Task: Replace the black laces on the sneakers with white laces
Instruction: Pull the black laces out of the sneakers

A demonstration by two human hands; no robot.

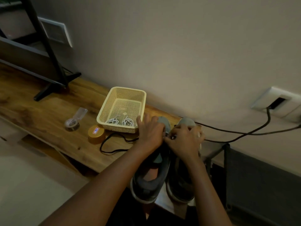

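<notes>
Lower centre, left hand [150,134] grips the left grey mesh sneaker [151,181] and right hand [185,139] pinches the right grey mesh sneaker [182,181] lacing; hard tugs could drag either off the wooden table [48,115], away from coiled white laces [120,122] in the cream plastic basket [122,88].

Grey sneakers [150,183] paired — black lace [101,145] loose beside; white laces [120,122] coiled in basket [121,129].
</notes>
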